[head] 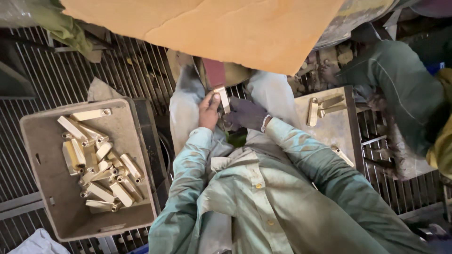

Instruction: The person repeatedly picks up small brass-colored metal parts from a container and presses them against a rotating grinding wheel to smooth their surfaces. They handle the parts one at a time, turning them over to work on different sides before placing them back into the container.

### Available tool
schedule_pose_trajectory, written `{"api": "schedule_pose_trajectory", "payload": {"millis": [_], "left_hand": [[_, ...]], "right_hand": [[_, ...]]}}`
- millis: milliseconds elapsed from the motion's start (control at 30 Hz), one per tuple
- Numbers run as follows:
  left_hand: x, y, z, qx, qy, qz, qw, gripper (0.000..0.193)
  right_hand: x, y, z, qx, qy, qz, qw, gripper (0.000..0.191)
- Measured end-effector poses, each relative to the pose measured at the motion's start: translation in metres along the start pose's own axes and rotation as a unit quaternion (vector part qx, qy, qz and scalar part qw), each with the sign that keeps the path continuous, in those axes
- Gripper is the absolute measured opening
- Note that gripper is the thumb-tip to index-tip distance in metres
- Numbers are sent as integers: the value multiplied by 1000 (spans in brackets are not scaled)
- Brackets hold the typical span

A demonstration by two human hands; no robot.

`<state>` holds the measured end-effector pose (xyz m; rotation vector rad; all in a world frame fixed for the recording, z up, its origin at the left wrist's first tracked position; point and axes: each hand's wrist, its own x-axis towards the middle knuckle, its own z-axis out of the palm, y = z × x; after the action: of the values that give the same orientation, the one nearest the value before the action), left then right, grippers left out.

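Brass bar (223, 97), short and flat, stands nearly upright against a dark red belt (214, 71) under the cardboard sheet (212, 28); left hand (208, 110) is raised from a bent elbow with fingers closed on the bar's lower end. Right hand (247, 114), gloved dark, reaches in from the other side and lies just beside the bar, its grip hidden, so closure can't be told. Grey tub (33, 141) of similar brass pieces (101, 160) sits on the metal grate (61, 80) to the left; more pieces (322, 107) lie on a flat plate (339, 131) to the right.
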<state>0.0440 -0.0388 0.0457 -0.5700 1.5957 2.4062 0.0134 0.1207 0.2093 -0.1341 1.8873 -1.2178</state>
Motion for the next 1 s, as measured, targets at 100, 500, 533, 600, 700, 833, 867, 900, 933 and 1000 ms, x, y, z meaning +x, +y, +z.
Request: {"api": "schedule_pose_trajectory", "payload": {"millis": [100, 500, 533, 600, 700, 833, 867, 900, 933, 1000], "left_hand": [[-5, 13, 1, 42, -55, 119, 990, 39], [-2, 15, -9, 168, -7, 142, 976, 39], [2, 13, -11, 179, 2, 137, 974, 39], [8, 9, -13, 173, 21, 107, 979, 40], [17, 6, -10, 117, 49, 42, 991, 41], [31, 4, -4, 34, 88, -51, 994, 37], [36, 3, -4, 13, 97, -78, 992, 36], [42, 2, -4, -10, 93, -85, 992, 33], [49, 1, -4, -33, 90, -92, 991, 30], [65, -1, -5, -47, 95, -74, 992, 24]], "right_hand": [[-8, 1, 4, 14, 30, -50, 998, 27], [-2, -10, 4, 17, 0, -54, 998, 26], [1, -10, 2, 53, -18, -55, 997, 26], [6, -9, -1, 124, -55, -55, 989, 26], [17, -3, -7, 140, -52, -9, 989, 31], [40, 12, -15, 313, -87, -6, 946, 29], [48, 16, -18, 345, -98, 4, 933, 28], [56, 18, -21, 377, -109, 13, 920, 27], [65, 21, -22, 379, -92, 28, 921, 27], [81, 25, -25, 379, -60, 57, 922, 28]]}}
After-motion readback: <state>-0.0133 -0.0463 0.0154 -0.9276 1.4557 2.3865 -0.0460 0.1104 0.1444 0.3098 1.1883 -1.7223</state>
